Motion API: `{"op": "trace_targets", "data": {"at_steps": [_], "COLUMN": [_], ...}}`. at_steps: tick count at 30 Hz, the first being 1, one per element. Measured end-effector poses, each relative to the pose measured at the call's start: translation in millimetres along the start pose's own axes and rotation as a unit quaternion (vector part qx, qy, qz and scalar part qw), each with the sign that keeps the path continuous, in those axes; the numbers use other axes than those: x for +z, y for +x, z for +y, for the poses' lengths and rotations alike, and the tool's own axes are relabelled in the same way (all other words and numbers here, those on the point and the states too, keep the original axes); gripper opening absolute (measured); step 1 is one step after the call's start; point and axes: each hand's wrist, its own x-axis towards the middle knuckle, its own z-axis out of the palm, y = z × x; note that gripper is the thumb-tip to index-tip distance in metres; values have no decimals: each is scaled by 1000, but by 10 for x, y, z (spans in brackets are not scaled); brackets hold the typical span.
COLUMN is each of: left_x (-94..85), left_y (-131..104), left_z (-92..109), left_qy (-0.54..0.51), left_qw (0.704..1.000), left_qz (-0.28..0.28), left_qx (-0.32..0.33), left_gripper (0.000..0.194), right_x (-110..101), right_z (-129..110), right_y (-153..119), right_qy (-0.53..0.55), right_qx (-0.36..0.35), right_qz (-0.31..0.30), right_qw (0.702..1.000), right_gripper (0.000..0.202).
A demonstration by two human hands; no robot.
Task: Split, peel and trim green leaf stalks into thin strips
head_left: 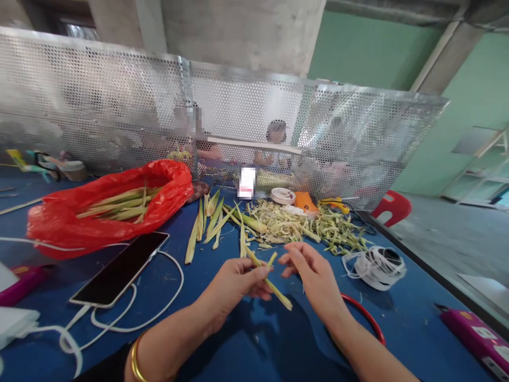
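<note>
My left hand (252, 277) pinches a folded yellow-green leaf strip (281, 295) between thumb and fingers. One end of the strip points down to the right, and a short piece sticks up beside the thumb. Just right of it, my right hand (306, 265) hovers apart from the strip with loosely bent, separated fingers; no held thing shows in it. Beyond the hands lie several loose leaf pieces (214, 215) and a heap of plaited or shredded leaf strips (278, 220). More long leaves (123, 204) fill a red plastic bag (163, 172) at the left.
A phone (119, 270) with a white cable lies left on the blue table (222, 350). White cord (379, 268) and a purple pack (473, 334) are at right. A perforated metal screen (246, 101) stands behind; people sit beyond it. A red chair (393, 207) is at right.
</note>
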Motion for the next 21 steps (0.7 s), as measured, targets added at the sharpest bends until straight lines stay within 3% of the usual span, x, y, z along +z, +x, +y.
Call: {"op": "trace_targets", "data": {"at_steps": [4,6,11,17,21], "left_x": [-56,-72,-37,3,-66], "left_y": [28,44,38,14,47], "left_z": [22,0,-47,-37,-3], "left_qy": [-8,-7,-2,-32,-10], "left_qw": [998,997,994,994,997], "left_qz": [44,52,69,81,67], "left_qx": [44,59,89,61,42], "left_gripper": [37,32,21,26,24], "right_x": [58,113,166,185,203], "right_z": [4,38,72,10,23], "right_y": [-96,-156,-256,-330,-311], "right_qy": [-157,-236,-291,-323,-342], "right_qx": [-29,-64,-179,-290,-287], "right_qz": [-110,-128,-96,-73,-80], "right_qw": [981,961,935,898,891], "right_gripper": [36,38,39,36,34]}}
